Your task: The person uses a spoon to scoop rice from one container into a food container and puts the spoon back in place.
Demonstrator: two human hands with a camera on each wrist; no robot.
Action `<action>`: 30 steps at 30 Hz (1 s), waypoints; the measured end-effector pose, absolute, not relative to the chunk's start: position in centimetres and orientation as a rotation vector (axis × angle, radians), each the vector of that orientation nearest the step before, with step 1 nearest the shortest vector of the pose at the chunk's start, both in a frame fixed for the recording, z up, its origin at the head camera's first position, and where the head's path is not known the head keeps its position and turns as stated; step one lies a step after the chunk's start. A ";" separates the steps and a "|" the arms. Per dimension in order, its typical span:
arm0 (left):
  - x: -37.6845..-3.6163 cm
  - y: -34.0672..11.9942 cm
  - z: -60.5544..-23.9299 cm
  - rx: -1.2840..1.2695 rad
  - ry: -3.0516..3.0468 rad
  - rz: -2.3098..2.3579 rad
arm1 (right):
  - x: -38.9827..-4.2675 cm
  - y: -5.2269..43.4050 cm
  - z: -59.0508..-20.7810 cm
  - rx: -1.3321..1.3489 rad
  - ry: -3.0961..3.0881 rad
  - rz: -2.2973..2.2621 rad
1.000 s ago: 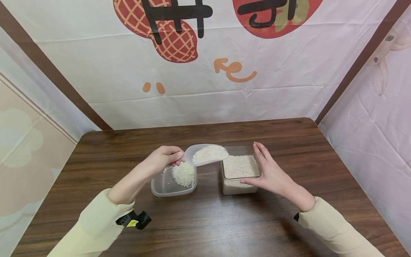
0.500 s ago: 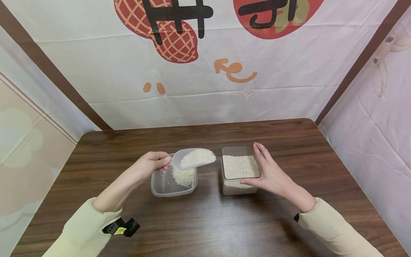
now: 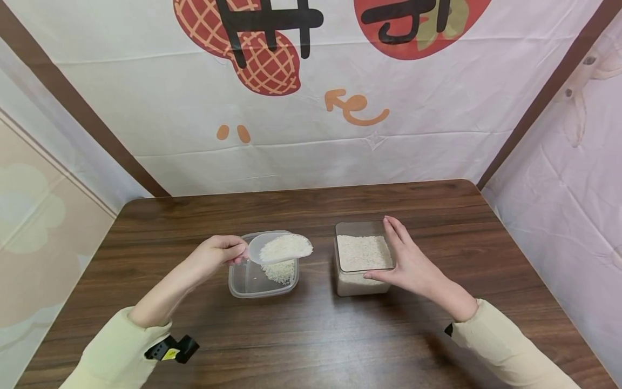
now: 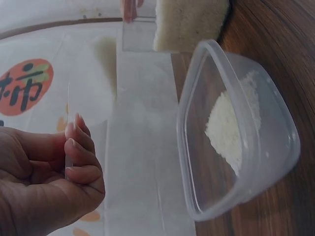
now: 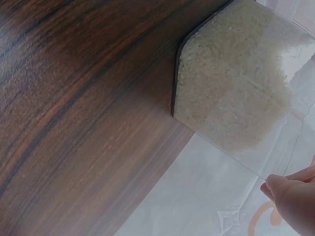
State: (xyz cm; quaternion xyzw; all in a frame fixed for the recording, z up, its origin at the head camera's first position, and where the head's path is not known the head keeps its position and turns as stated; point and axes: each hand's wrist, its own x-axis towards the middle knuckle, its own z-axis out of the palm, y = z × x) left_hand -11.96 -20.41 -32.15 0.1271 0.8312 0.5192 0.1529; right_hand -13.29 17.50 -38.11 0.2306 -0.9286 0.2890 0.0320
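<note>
My left hand [image 3: 216, 254] pinches the handle of a translucent scoop [image 3: 254, 249] heaped with white rice [image 3: 286, 247]. The scoop hovers over a clear plastic food box [image 3: 262, 295], partly covering it in the head view. A small pile of rice [image 4: 229, 125] lies inside that box. To the right stands a taller square clear container [image 3: 363, 283], filled more than halfway with rice. My right hand [image 3: 412, 263] holds its right side, thumb on the near wall and fingers at the far right rim. In the right wrist view, fingertips [image 5: 273, 184] meet the container's edge.
Both boxes stand on a dark wood-grain table [image 3: 311, 335], with a gap between them. Behind the table hangs a white printed cloth [image 3: 291, 156]. A black wrist camera [image 3: 172, 349] sits at the left sleeve.
The left hand has carried the rice-filled scoop left and slightly nearer, from between the two containers to above the food box. The right hand and tall container have stayed put.
</note>
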 end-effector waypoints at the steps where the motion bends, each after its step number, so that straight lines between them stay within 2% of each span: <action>1: -12.0 -20.6 -32.3 0.375 2.396 1.482 | -13.3 17.5 -38.1 0.711 -2.859 0.888; 30: -11.4 -23.7 -34.2 0.310 2.425 1.369 | -13.3 17.5 -38.1 0.697 -2.872 0.887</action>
